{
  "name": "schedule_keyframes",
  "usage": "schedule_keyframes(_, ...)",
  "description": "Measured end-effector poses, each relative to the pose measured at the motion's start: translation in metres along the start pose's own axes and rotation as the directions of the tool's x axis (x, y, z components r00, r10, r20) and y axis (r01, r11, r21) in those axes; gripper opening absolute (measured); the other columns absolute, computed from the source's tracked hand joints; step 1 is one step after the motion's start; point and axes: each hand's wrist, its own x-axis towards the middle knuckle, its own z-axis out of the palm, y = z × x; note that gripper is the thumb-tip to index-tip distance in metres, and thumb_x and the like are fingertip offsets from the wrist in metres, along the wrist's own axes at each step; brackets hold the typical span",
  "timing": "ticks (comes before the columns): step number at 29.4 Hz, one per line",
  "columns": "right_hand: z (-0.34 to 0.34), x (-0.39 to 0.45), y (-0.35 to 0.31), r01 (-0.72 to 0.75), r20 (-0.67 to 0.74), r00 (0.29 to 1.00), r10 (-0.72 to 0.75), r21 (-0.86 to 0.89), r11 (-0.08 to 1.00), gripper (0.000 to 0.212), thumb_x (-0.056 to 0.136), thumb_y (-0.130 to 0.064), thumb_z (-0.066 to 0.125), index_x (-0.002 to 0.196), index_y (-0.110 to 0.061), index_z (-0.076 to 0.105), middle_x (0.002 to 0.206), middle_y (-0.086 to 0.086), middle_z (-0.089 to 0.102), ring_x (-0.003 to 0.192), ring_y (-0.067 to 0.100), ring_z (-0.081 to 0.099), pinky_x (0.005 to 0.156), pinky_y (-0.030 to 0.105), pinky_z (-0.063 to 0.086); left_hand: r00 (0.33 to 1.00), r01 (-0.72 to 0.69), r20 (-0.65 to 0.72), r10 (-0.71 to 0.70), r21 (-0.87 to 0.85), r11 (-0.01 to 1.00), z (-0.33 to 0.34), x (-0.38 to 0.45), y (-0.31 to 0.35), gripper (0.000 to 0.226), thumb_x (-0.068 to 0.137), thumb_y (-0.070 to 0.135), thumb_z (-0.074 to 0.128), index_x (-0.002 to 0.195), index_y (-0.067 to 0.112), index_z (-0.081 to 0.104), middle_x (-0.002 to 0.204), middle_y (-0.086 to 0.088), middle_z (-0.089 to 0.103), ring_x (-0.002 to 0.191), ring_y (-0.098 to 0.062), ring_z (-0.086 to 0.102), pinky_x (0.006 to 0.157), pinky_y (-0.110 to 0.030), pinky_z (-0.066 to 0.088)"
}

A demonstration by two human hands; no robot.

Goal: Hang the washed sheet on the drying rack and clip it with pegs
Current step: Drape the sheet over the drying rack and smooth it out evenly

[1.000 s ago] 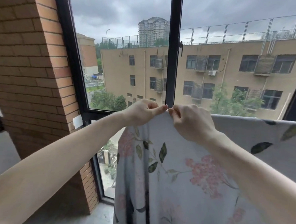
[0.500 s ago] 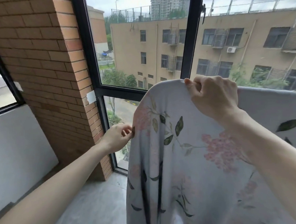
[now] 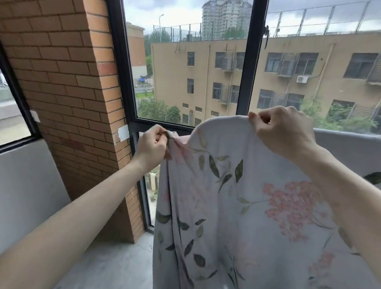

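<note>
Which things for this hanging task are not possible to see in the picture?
- Drying rack: head view, hidden behind the floral sheet.
- Pegs: none visible anywhere.
- Sheet's lower edge: cut off by the frame bottom.
- Fingertips of left hand and right hand: partly covered by gripped fabric.

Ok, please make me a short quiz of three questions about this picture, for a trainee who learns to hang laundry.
1. True or false: the left hand and the right hand both grip the floral sheet.
2. Which hand holds bunched, gathered fabric at the sheet's corner? A) left B) right C) neither
3. Fill in: behind the left arm stands a pillar of ____.

Key
1. True: each hand's fingers curl around the top edge.
2. A: the left hand pinches the gathered corner; the right holds a smoother edge, higher up.
3. Brick. No pegs show in this view.
</note>
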Motion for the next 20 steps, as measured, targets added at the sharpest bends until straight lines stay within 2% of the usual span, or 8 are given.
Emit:
schedule_keyframes(2,-0.007,0.01,0.005,-0.058,0.075,0.996,0.053,0.073,0.996,0.048,0.102,-0.039,0.053,0.058,-0.021,0.063,0.05,-0.002,0.054,0.051,0.021,0.051,0.051,0.026,0.031,0.999,-0.041,0.004,0.041,-0.023,0.999,-0.002,0.018,0.026,0.018,0.094,0.02,0.048,0.089,0.022,0.065,0.079,-0.005,0.073,0.077,-0.031,0.073,0.073,-0.054,0.063)
schedule_keyframes(4,-0.01,0.02,0.013,-0.117,0.149,0.984,0.093,0.156,0.981,0.053,0.102,-0.036,0.055,0.052,-0.017,0.055,0.049,0.001,0.05,0.049,0.025,0.045,0.05,0.029,0.032,0.996,-0.085,-0.002,0.085,-0.02,0.996,-0.003,0.032,0.051,0.017,0.093,0.023,0.049,0.091,0.023,0.065,0.088,-0.007,0.076,0.087,-0.03,0.075,0.08,-0.054,0.063)
schedule_keyframes(7,-0.018,0.036,0.033,-0.197,0.151,0.975,0.166,0.22,0.955,0.054,0.104,-0.033,0.051,0.055,-0.008,0.051,0.051,0.005,0.048,0.05,0.028,0.044,0.049,0.03,0.033,0.981,-0.192,-0.046,0.19,-0.025,0.981,-0.003,0.056,0.101,0.02,0.094,0.021,0.048,0.086,0.029,0.065,0.091,-0.002,0.076,0.091,-0.025,0.074,0.083,-0.05,0.062)
schedule_keyframes(10,-0.025,0.05,0.06,-0.279,0.092,0.96,0.264,0.255,0.926,0.052,0.106,-0.033,0.048,0.064,-0.005,0.057,0.061,0.012,0.055,0.06,0.032,0.053,0.056,0.035,0.04,0.957,-0.275,-0.103,0.27,-0.04,0.961,0.001,0.083,0.144,0.023,0.097,0.015,0.047,0.089,0.026,0.066,0.09,-0.004,0.074,0.087,-0.019,0.071,0.077,-0.031,0.061)
schedule_keyframes(12,-0.034,0.06,0.082,-0.324,0.041,0.945,0.324,0.244,0.914,0.048,0.107,-0.033,0.047,0.078,0.001,0.065,0.074,0.018,0.062,0.076,0.036,0.06,0.068,0.039,0.045,0.939,-0.32,-0.14,0.314,-0.026,0.947,0.009,0.103,0.173,0.022,0.1,0.01,0.044,0.094,0.017,0.064,0.086,-0.002,0.07,0.079,-0.013,0.065,0.061,-0.012,0.048)
schedule_keyframes(14,-0.038,0.065,0.098,-0.37,0.009,0.925,0.379,0.244,0.897,0.045,0.108,-0.031,0.046,0.082,0.001,0.066,0.084,0.019,0.063,0.085,0.035,0.06,0.075,0.039,0.043,0.919,-0.353,-0.183,0.349,0.007,0.935,0.014,0.12,0.199,0.021,0.101,0.009,0.044,0.095,0.015,0.063,0.081,0.005,0.063,0.074,-0.008,0.058,0.054,-0.008,0.038)
schedule_keyframes(17,-0.043,0.072,0.124,-0.433,-0.011,0.892,0.451,0.259,0.863,0.046,0.108,-0.029,0.046,0.072,-0.004,0.059,0.086,0.019,0.06,0.083,0.031,0.054,0.072,0.034,0.036,0.89,-0.398,-0.22,0.399,0.053,0.916,0.036,0.152,0.237,0.022,0.099,0.013,0.046,0.099,0.013,0.067,0.086,0.003,0.064,0.082,-0.014,0.06,0.066,-0.018,0.043)
schedule_keyframes(20,-0.041,0.078,0.139,-0.473,0.009,0.873,0.487,0.258,0.843,0.044,0.108,-0.028,0.046,0.078,-0.001,0.063,0.089,0.022,0.063,0.083,0.031,0.055,0.072,0.033,0.036,0.878,-0.406,-0.226,0.421,0.113,0.907,0.063,0.176,0.274,0.021,0.099,0.017,0.046,0.099,0.017,0.067,0.097,0.001,0.068,0.095,-0.02,0.062,0.077,-0.026,0.046)
